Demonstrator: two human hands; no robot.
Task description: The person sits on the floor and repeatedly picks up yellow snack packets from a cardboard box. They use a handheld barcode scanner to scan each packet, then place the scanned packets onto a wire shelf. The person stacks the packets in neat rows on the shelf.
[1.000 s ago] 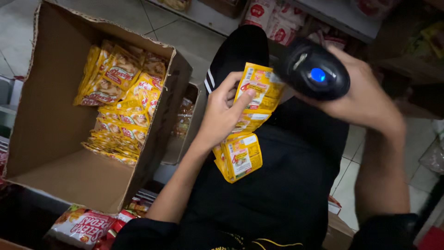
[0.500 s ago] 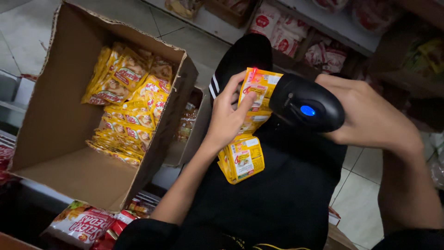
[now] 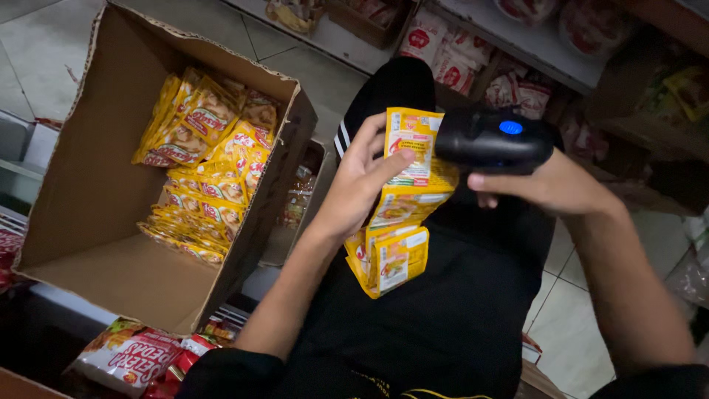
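Here, at the left of the frame, a cardboard box (image 3: 88, 214) holds yellow sachets (image 3: 203, 166). At centre, the left hand (image 3: 360, 181), wrist bent upward, pinches a sachet strip (image 3: 399, 199). Right of it, the right hand (image 3: 546, 185) grips a black scanner (image 3: 491, 140).

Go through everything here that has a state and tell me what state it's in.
Cardboard box: open, partly filled with yellow packets.
Packet strip: held up by left hand, hanging down.
Scanner: gripped by right hand, blue light on.
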